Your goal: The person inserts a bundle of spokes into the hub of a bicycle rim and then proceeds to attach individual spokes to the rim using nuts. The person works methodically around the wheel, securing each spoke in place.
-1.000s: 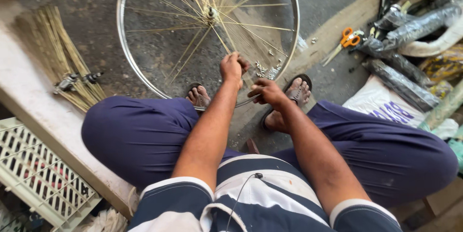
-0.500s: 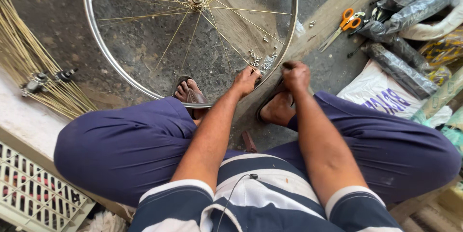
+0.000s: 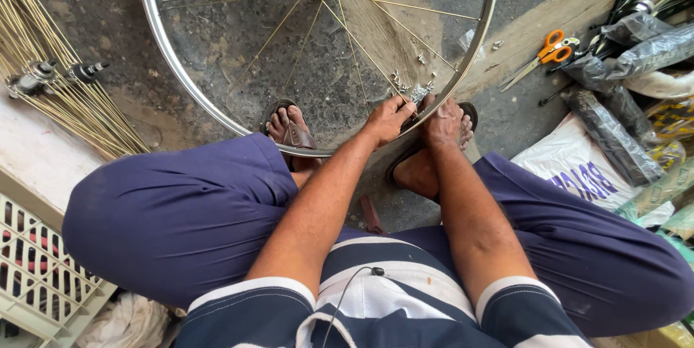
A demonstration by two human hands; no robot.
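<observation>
wheel rim: stiff, light, slick metal; spokes thin | left hand, right hand: fingers pinching rim's near edge

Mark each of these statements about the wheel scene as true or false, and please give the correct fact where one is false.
1. Both hands, left hand and right hand, are at the rim of the bicycle wheel. True.
2. The scissors have green handles. False: the handles are orange.
3. A bundle of loose spokes lies left of the wheel. True.
4. The wheel has a tyre on it. False: the metal rim is bare.
5. The person is barefoot. False: both feet are in sandals.
6. A white plastic crate is at the lower left. True.
</observation>
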